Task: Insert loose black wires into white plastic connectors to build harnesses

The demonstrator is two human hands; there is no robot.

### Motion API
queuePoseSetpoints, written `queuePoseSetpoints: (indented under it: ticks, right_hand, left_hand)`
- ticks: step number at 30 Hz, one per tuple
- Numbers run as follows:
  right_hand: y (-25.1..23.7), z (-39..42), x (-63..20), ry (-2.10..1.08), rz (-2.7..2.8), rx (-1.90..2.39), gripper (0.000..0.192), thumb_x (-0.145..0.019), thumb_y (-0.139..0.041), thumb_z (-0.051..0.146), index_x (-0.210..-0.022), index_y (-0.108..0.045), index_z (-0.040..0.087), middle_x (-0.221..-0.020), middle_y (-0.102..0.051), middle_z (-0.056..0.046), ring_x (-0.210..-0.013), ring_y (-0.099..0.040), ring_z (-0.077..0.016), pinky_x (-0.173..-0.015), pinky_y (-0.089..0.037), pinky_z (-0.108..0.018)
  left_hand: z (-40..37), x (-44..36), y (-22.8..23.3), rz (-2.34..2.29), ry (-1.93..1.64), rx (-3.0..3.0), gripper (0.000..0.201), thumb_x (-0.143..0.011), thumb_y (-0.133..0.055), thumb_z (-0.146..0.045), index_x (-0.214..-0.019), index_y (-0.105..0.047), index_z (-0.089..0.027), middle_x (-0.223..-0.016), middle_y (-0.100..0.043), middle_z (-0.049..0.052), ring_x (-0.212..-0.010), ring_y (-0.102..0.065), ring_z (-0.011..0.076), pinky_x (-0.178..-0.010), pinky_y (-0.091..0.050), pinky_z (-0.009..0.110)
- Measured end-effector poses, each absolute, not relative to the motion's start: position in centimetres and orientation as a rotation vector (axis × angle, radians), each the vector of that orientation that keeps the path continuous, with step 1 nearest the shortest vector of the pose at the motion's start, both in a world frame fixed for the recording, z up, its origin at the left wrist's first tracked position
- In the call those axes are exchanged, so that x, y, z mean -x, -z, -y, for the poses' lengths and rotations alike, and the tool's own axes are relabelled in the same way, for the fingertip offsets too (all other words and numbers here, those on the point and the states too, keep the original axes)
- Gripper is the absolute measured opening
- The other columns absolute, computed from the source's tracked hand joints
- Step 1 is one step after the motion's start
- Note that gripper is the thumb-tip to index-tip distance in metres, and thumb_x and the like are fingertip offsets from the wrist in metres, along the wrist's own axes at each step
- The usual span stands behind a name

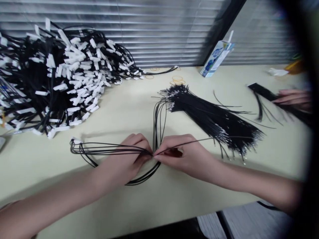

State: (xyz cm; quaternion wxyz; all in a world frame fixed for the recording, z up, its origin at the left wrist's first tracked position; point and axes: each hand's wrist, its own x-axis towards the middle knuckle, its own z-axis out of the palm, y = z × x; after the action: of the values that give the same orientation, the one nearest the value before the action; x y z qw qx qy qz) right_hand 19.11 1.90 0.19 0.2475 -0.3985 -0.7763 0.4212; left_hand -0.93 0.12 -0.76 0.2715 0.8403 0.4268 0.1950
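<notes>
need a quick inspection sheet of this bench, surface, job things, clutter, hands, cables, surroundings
surface: pale table, matt, bare patches between the piles
job's things: small looped bundle of black wires held at one pinch point, loops spreading left, up and down toward the front edge
clutter: rubber bands near the back edge, tilted blue and white carton, white scrap
grippers: left hand and right hand meet, fingers pinching the bundle; right also holds a single wire
cables: big heap of white-tagged black wires at left, loose untagged sheaf at right
surroundings: closed window blinds behind; another person's hand on dark wires at far right
</notes>
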Motion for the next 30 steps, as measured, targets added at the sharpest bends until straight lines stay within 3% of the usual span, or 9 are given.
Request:
queuePoseSetpoints:
  ticks: [30]
  right_hand:
    - [-0.23, -1.88, -19.15, -0.898, 2.336, 0.986, 0.015, -0.086, -0.057, 0.026, -0.075, -0.063, 0.018, -0.061, -0.046, 0.003, -0.055, -0.04, -0.0079, -0.05, -0.031, -0.021]
  left_hand:
    - [0.0, 0.84, 0.91, -1.175, -0.564, -2.227, 0.011, -0.087, -0.051, -0.009, -0.08, -0.052, -0.018, -0.086, -0.053, 0.001, -0.082, -0.049, 0.0168, -0.074, -0.042, 0.032]
